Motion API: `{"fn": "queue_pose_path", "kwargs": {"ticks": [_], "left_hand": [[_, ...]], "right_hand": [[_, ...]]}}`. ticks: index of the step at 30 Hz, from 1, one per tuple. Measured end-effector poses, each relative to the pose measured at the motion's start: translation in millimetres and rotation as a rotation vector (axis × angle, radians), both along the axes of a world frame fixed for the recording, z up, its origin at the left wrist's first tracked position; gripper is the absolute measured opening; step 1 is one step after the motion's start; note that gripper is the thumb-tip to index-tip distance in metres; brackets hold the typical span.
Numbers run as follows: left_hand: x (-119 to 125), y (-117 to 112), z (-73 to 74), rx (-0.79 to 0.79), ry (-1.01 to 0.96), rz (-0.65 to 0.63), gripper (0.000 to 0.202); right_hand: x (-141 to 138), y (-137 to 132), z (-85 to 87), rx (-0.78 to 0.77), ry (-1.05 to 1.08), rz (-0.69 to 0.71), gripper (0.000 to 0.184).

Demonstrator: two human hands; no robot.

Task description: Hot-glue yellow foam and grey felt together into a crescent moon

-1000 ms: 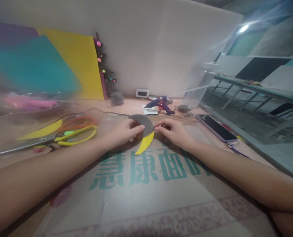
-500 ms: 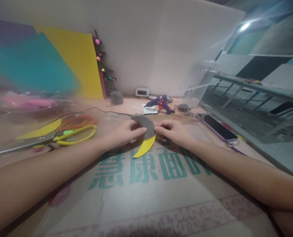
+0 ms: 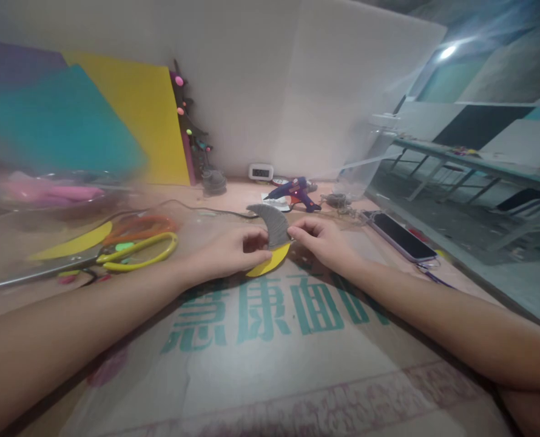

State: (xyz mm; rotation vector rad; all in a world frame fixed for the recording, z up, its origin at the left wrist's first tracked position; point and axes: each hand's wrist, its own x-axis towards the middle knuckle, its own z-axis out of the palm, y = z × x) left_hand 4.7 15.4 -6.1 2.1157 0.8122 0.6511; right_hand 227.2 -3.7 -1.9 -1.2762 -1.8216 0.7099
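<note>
A crescent-shaped yellow piece (image 3: 270, 262), its upper half wrapped in grey yarn (image 3: 274, 222), is held upright over the cardboard sheet (image 3: 274, 364) in the middle of the table. My left hand (image 3: 231, 250) pinches its inner side with thumb and fingers closed. From the right, my right hand (image 3: 320, 238) has its fingertips pressed on the outer edge where grey meets yellow. Only the lower yellow tip shows below the hands.
Yellow-handled scissors (image 3: 138, 250), an orange loop and a second yellow crescent (image 3: 72, 244) lie at the left. A blue glue gun (image 3: 297, 192), a small clock (image 3: 261, 172) and a yarn tangle (image 3: 340, 200) sit behind. A phone (image 3: 400, 235) lies right. Coloured sheets (image 3: 128, 115) lean on the wall.
The crescent has been turned more upright, its grey end now pointing up and left. Both hands shifted slightly with it, and less of the yellow tip shows.
</note>
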Motion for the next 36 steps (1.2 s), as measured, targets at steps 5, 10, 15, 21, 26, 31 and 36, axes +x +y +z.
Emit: {"fn": "queue_pose_path", "kwargs": {"ticks": [5, 10, 15, 21, 26, 31, 36], "left_hand": [[-1.5, 2.8, -2.5, -0.002, -0.024, -0.043, 0.012], [-2.1, 3.1, 0.0, 0.006, -0.030, -0.070, 0.012], [-1.6, 1.8, 2.1, 0.004, -0.012, -0.055, 0.012], [-0.9, -0.2, 1.0, 0.013, 0.011, -0.037, 0.012], [-0.7, -0.3, 0.1, 0.035, 0.031, -0.036, 0.023], [-1.2, -0.4, 0.3, 0.038, 0.034, -0.038, 0.025], [-1.3, 0.6, 0.1, 0.021, 0.024, -0.052, 0.028]], "right_hand": [[1.3, 0.6, -1.2, -0.056, 0.036, 0.040, 0.031], [1.3, 0.1, -1.3, -0.087, 0.073, 0.060, 0.032], [1.3, 1.0, -2.0, -0.060, 0.073, 0.073, 0.031], [1.8, 0.3, -1.6, -0.058, 0.041, 0.047, 0.030], [0.9, 0.9, -2.8, -0.025, 0.017, 0.045, 0.030], [-0.7, -0.5, -1.6, -0.040, 0.018, 0.034, 0.029], [-0.6, -1.1, -0.9, -0.028, 0.020, 0.047, 0.026]]}}
